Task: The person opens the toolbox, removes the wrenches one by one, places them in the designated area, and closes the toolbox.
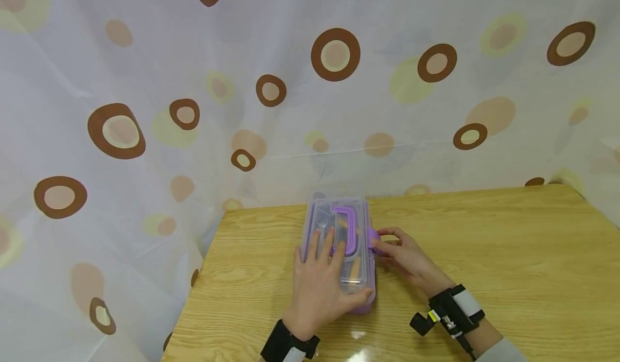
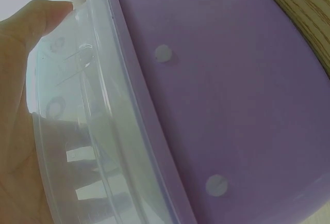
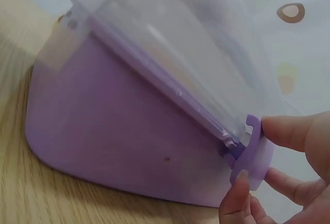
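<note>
A plastic storage box with a purple base (image 3: 113,121) and a clear lid (image 1: 322,205) stands on the table. Across the lid's top, my left hand (image 1: 317,286) lies with fingers spread and thumb toward the right edge. At the box's right side my right hand (image 1: 409,260) pinches a purple latch (image 3: 256,154) between thumb and fingers. In the right wrist view the latch is tilted outward, its hooked upper end apart from the lid's rim. A purple carrying handle (image 1: 352,233) lies flat on the lid. Through the lid, orange-yellow items and a pale spoon-like thing show dimly.
The box rests on a wood-grain table (image 1: 494,254), near its back edge. Behind and to the left hangs a white curtain (image 1: 290,28) with brown and beige spots. Black straps with small devices circle both wrists.
</note>
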### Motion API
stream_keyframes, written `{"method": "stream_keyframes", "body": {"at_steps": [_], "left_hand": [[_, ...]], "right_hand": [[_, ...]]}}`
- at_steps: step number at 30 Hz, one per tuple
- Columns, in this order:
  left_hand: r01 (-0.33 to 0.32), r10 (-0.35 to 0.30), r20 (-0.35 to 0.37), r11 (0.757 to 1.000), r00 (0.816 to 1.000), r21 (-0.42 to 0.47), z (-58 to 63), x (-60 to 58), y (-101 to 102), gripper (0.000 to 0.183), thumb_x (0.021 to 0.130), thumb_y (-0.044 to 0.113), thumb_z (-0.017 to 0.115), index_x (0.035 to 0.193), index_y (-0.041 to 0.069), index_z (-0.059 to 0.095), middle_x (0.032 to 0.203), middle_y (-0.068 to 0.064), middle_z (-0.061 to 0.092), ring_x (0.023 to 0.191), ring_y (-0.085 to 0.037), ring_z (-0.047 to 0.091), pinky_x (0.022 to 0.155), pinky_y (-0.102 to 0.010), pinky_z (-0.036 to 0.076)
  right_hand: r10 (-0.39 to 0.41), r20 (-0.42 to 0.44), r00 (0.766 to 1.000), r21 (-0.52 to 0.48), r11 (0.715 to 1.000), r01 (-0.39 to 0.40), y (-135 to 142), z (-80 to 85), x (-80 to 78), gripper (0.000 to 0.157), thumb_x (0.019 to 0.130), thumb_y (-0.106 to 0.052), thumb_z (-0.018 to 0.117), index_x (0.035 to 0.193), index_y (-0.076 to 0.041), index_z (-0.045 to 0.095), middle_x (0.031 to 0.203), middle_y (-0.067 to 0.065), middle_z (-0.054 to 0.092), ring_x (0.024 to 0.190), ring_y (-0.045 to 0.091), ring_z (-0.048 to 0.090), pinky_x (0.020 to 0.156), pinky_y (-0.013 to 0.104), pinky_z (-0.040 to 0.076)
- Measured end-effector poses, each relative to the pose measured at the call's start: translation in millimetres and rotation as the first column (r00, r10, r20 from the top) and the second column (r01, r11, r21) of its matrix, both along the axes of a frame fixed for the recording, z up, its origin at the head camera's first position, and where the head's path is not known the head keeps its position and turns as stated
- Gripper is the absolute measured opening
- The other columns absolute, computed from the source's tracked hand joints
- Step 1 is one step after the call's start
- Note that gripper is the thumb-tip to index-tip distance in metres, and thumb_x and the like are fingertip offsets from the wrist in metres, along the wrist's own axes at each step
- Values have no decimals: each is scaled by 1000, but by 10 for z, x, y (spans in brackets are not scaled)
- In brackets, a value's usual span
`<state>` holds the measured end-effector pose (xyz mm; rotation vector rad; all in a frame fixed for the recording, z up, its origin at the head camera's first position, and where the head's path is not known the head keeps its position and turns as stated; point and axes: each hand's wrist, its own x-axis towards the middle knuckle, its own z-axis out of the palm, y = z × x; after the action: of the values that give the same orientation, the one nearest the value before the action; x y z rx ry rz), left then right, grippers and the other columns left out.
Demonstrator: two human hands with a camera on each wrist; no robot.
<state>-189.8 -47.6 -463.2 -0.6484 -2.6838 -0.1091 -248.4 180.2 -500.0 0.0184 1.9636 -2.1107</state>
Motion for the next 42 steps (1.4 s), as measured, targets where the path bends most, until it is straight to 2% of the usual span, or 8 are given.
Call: {"method": "stream_keyframes", "body": {"at_steps": [8,18,22,26,30,34,38,42], "left_hand": [[-2,2,5,1000,1000,4,-11,11,-11,104,78,87,61,151,14,57,164,-15,42,151,-45,36,105,-78,39],[-4,4,-41,1000,999,-6,-16,-4,-29,103,75,89,62,148,15,61,162,-15,46,149,-45,41,105,-77,39],[-5,5,-39,1000,999,1,-14,4,-30,103,75,88,63,148,15,61,162,-15,46,149,-45,40,104,-77,40],[-2,2,-27,1000,1000,5,-16,10,-33,103,76,88,63,149,15,60,162,-15,46,149,-45,40,104,-77,40],[2,-2,-19,1000,1000,8,-9,8,-31,104,76,88,62,150,15,59,162,-15,45,150,-45,39,105,-77,40],[4,-4,-9,1000,1000,13,-3,-2,-28,105,77,88,61,151,14,57,163,-15,44,150,-45,38,105,-78,39],[1,-1,-1,1000,1000,9,-3,-15,-25,105,77,88,61,152,15,56,164,-15,44,151,-45,37,106,-78,38],[-4,4,5,1000,1000,-1,-3,-22,-24,105,77,89,60,153,17,56,164,-14,43,152,-44,36,107,-77,37]], "right_hand": [[44,-112,993,189,982,-23,28,13,1,57,105,-29,66,151,-2,45,126,20,50,99,25,62,83,36,57],[177,-195,965,236,963,-129,84,74,-37,59,105,-27,66,157,-8,45,139,26,47,110,30,56,90,42,55],[217,-184,959,253,953,-167,138,74,-57,58,104,-31,67,156,-11,47,146,27,42,112,35,58,94,46,55],[244,-189,951,248,949,-194,193,68,-64,58,105,-30,67,155,-11,45,146,28,43,116,36,60,98,50,55],[259,-221,940,226,951,-209,254,58,-76,57,106,-28,65,152,-5,42,142,31,46,117,33,63,99,46,57],[255,-215,943,198,957,-214,315,59,-97,54,105,-26,67,149,-6,43,138,30,52,115,31,67,98,42,58],[274,-233,933,229,948,-221,378,71,-102,51,105,-26,68,146,-7,44,134,28,61,116,31,69,99,46,58],[311,-259,915,261,934,-243,444,74,-109,51,105,-24,67,146,-3,44,133,27,65,117,37,69,99,48,57]]}}
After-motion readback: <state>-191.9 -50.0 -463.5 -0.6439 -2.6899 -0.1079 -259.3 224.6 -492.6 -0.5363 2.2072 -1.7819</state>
